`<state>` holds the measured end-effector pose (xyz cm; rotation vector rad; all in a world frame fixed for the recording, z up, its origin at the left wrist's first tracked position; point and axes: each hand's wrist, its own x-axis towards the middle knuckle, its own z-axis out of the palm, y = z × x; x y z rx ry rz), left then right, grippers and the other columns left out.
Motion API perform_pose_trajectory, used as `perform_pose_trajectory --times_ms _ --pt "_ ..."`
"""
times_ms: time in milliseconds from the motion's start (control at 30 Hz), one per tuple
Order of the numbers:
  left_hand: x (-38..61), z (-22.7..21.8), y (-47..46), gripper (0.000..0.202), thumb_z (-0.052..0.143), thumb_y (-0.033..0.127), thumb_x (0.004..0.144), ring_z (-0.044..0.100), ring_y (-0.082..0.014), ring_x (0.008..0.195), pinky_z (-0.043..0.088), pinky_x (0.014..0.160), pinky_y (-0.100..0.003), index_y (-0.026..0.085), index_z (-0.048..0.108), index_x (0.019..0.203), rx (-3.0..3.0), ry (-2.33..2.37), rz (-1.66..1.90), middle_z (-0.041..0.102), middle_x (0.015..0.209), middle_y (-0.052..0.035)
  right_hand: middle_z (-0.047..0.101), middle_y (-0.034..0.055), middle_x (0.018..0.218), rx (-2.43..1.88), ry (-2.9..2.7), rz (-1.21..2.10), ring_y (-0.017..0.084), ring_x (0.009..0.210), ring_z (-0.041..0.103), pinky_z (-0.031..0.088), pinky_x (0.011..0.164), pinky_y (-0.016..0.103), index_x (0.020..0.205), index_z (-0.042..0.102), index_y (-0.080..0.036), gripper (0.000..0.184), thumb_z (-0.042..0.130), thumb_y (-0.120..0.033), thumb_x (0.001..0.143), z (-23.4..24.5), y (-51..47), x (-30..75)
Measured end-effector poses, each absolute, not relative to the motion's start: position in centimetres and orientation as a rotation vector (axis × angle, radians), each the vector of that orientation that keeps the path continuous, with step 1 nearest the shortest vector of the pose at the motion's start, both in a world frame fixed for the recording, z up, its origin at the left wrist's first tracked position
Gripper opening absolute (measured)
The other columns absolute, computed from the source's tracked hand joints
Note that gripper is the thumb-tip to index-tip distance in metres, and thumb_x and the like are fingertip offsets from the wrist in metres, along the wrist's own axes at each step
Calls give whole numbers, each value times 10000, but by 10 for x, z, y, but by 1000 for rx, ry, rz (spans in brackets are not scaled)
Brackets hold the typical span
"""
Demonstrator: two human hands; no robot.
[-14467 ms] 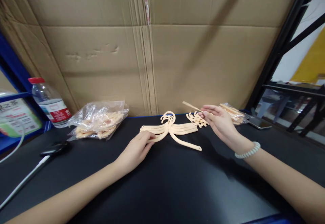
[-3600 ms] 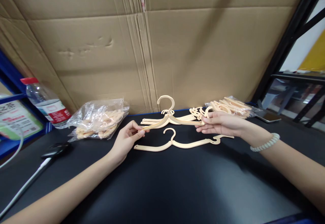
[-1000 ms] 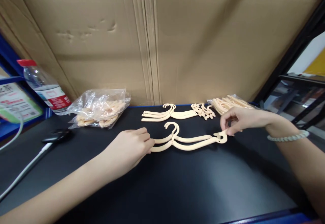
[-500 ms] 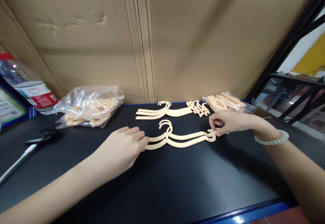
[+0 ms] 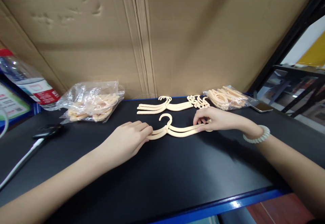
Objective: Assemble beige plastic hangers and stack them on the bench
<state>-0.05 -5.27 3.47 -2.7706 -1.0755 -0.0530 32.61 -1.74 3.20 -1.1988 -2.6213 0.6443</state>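
Observation:
Two cream plastic hangers lie together on the black tabletop, their hooks almost lined up. My left hand is closed around their left ends, which it hides. At the other end, my right hand pinches the right arms of the hangers from above, and a bit of a cream end piece peeks out below its fingers. Behind them lies another group of cream hangers, with a cluster of small cream hook pieces at its right end.
A clear bag of cream parts lies back left, and another bag back right beside a phone. A bottle stands far left, near a black plug with a white cable. Cardboard walls the back.
My right hand has shifted left from the end piece onto the hangers' right arms. The two hangers have drawn closer together, their hooks now overlapping. The view has tilted slightly.

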Motion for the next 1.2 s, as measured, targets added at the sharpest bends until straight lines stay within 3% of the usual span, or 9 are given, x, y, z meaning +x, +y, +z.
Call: perform_pose_trajectory --times_ms 267,500,733,1200 --pt "-2 25 -46 210 405 172 924 626 -219 860 459 739 -322 198 591 1018 -2834 -1059 -247 674 945 -61 635 56 844 -1209 -2596 569 146 711 550 420 621 251 900 699 -162 321 604 -465 853 31 -12 331" --pt "0 14 -42 173 446 166 859 610 -223 853 465 742 -336 185 573 974 -2801 -1068 -400 649 953 -66 625 55 839 -1137 -2585 518 143 698 553 437 617 253 886 694 -160 350 599 -494 849 26 -7 335" --pt "2 5 -38 210 471 137 756 594 -227 881 475 764 -334 188 544 946 -2802 -1060 -538 634 941 -57 652 58 828 -1099 -2620 509 155 715 572 453 640 265 895 701 -152 287 601 -415 844 27 -7 338" --pt "4 5 -39 183 483 225 767 601 -233 864 465 745 -327 195 557 931 -2761 -1071 -571 635 928 -53 673 50 793 -1149 -2598 563 145 675 558 412 591 255 854 722 -158 336 670 -476 757 32 -8 347"
